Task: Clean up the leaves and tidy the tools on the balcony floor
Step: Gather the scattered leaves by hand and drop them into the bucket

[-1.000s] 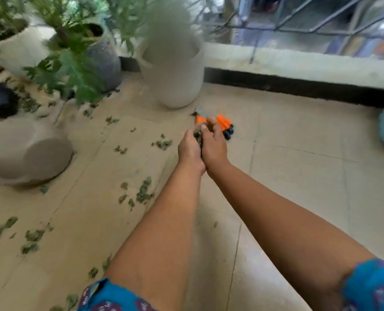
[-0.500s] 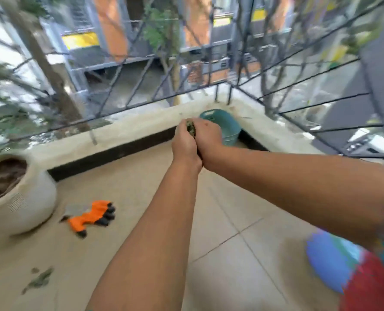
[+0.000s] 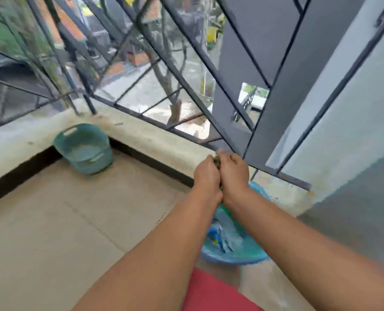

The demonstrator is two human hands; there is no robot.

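Leaves [image 3: 217, 162], light, loose and crumbly, sit cupped between the left hand [image 3: 206, 177] and right hand [image 3: 232, 173], both closed tightly together around them so none slip out.

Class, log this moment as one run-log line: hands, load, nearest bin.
left hand + right hand: cupped together | load: leaves | position: above blue bin | teal basket: apart, in corner

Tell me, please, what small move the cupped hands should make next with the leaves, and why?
Probably part them and let go: the left hand and right hand press leaves between them above the blue basin, which seems to hold scraps already.
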